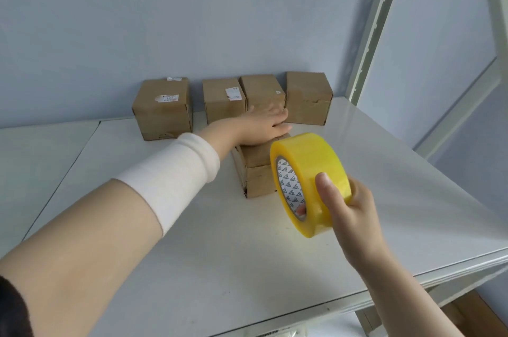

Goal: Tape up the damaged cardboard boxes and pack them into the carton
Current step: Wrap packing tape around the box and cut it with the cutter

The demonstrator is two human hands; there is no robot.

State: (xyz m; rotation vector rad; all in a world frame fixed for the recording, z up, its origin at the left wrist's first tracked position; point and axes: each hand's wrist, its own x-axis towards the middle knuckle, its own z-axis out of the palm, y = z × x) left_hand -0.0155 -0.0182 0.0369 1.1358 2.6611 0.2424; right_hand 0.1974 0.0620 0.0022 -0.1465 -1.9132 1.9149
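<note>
The left grip (264, 123) is lying flat, fingers straight, on the small cardboard box (258, 180) standing mid-way along the shelf (165, 254), seamed side facing the person. Likely light and crushable, it is best held by opposite walls. The right grip (354, 215) is clamping the stiff, slick tape roll (305, 160), axis running left-right.
</note>
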